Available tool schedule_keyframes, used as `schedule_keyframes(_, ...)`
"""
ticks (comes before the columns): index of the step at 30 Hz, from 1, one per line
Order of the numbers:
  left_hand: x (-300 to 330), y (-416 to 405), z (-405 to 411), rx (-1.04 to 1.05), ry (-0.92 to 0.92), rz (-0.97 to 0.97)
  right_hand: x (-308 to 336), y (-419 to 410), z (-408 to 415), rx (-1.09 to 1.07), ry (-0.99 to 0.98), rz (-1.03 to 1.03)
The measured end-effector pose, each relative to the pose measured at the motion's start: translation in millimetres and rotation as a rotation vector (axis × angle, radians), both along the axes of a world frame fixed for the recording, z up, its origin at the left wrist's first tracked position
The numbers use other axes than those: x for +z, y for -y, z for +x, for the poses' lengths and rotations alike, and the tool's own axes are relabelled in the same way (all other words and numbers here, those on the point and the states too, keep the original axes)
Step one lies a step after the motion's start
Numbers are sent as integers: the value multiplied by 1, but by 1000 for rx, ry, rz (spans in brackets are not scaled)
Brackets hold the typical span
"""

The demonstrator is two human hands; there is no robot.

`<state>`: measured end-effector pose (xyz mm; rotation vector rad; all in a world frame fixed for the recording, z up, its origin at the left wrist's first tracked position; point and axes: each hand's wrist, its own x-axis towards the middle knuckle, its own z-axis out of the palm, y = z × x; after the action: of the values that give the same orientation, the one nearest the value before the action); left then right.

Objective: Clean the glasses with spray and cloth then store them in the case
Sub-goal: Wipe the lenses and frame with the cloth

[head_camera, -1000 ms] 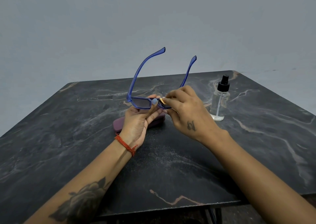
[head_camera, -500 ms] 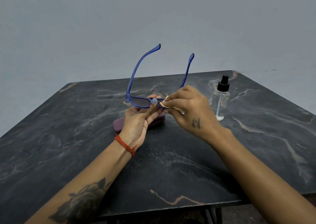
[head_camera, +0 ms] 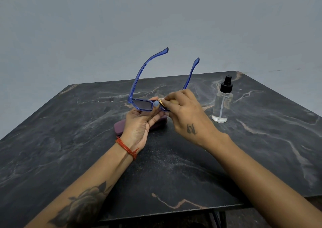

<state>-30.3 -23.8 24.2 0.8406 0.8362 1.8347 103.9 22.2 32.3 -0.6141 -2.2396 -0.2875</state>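
Left hand (head_camera: 139, 123) gripped the blue glasses (head_camera: 142, 105) at the bridge, thumb curled up over the front of the frame beside the left lens, fingers behind. Right hand (head_camera: 184, 113) pinched a small pale cloth (head_camera: 162, 102) against the right lens, fingers curled round it; most of that lens was hidden under the hand. Glasses were held just above the maroon case (head_camera: 120, 127), temples open and pointing up and away. Case lay shut on the dark marble table (head_camera: 69, 140), directly under the left hand; contents not visible. Spray bottle (head_camera: 222, 104) stood upright to the right of the case, well apart from it, black cap on, with clear liquid low in the bottle. Against 0.5 s earlier: right hand sat slightly higher over the lens, bottle now fully unobstructed, glasses tilted a little differently; case and bottle unmoved.
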Motion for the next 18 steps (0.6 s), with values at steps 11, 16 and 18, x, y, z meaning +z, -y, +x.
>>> schedule_keyframes(11,2,1,1,-11,17,3,4,-3,4,153,-232,-80)
schedule_keyframes(16,2,1,0,0,28,-10,3,-2,7,33,-155,28)
schedule_keyframes(18,2,1,-1,7,24,-13,2,-2,7,4,-116,49)
